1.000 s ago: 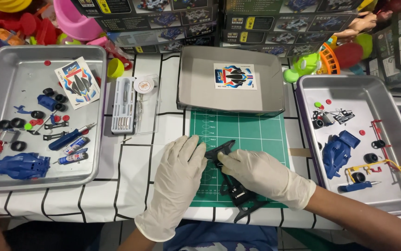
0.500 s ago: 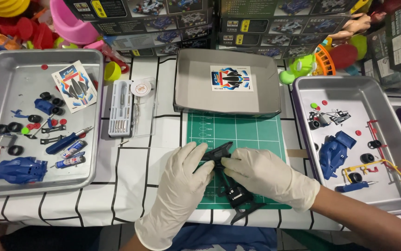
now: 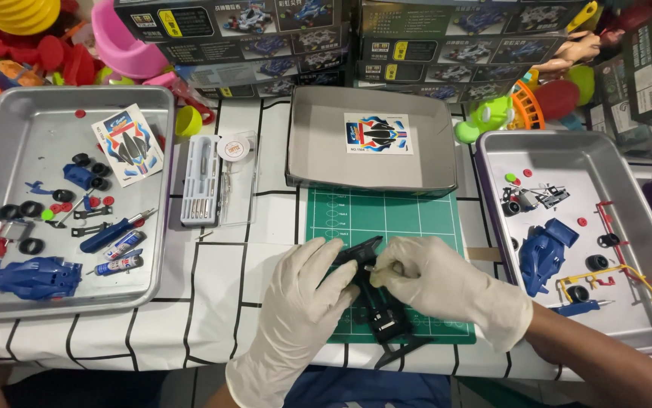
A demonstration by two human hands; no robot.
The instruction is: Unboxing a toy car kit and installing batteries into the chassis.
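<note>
Both my hands wear white gloves and meet over a green cutting mat [image 3: 409, 219]. My left hand [image 3: 296, 310] grips the left side of a black toy-car chassis [image 3: 379, 313], which lies lengthwise on the mat. My right hand [image 3: 439, 283] pinches a small part against the chassis's upper end; the part itself is too small to make out. The chassis's near end sticks out past the mat's front edge.
A metal tray [image 3: 9, 295] at left holds a blue car body [image 3: 31, 276], black wheels, a screwdriver and a sticker sheet. A tray [image 3: 643, 332] at right holds another blue body and parts. A middle tray [image 3: 318, 162] holds a sticker sheet. A clear tool case [image 3: 216, 181] lies between. Boxes and toys line the back.
My hands and the chassis have stayed on the mat. The right hand's fingers have closed in on the chassis's upper end; the left hand has shifted slightly along its side.
</note>
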